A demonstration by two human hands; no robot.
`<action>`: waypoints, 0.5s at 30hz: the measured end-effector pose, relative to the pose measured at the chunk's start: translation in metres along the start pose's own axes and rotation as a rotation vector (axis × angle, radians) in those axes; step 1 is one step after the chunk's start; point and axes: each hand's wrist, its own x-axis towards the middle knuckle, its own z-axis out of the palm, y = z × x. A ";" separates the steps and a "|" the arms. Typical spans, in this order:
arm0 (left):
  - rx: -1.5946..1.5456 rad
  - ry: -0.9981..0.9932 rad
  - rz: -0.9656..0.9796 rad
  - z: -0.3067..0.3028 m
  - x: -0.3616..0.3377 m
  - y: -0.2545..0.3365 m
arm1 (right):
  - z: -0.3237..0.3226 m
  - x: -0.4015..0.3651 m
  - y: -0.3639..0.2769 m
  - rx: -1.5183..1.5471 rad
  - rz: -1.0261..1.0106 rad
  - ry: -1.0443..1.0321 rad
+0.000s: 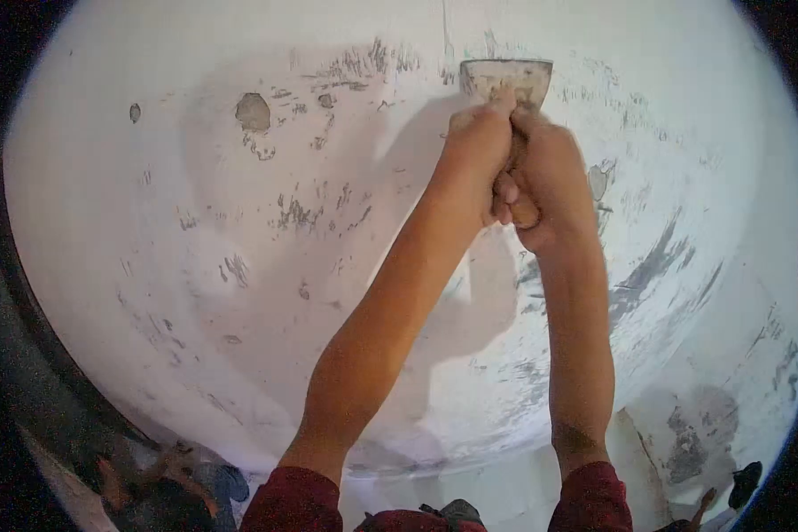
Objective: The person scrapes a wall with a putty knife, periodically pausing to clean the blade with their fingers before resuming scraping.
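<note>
Both my hands grip one wide-bladed scraper, held against the pale wall in the upper middle of the head view. My left hand is closed round the handle from the left, a finger laid along the base of the blade. From the other side my right hand wraps the same handle, whose rounded end shows below the fingers. The blade's broad edge points up and appears to touch the wall. Grey scraped marks lie around it.
Patches of bare grey and scuffs dot the wall. At the lower left a person is partly visible. Another person's arm shows at the lower right. A dark strip runs down the left edge.
</note>
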 end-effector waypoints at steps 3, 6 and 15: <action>-0.011 -0.008 -0.047 -0.004 -0.001 -0.004 | 0.002 0.004 0.008 0.080 -0.023 0.001; -0.023 -0.037 0.010 -0.008 0.004 -0.006 | 0.007 0.000 0.009 0.091 -0.058 0.008; 0.055 0.021 0.031 -0.014 0.000 -0.012 | 0.011 -0.001 0.017 0.097 -0.054 0.067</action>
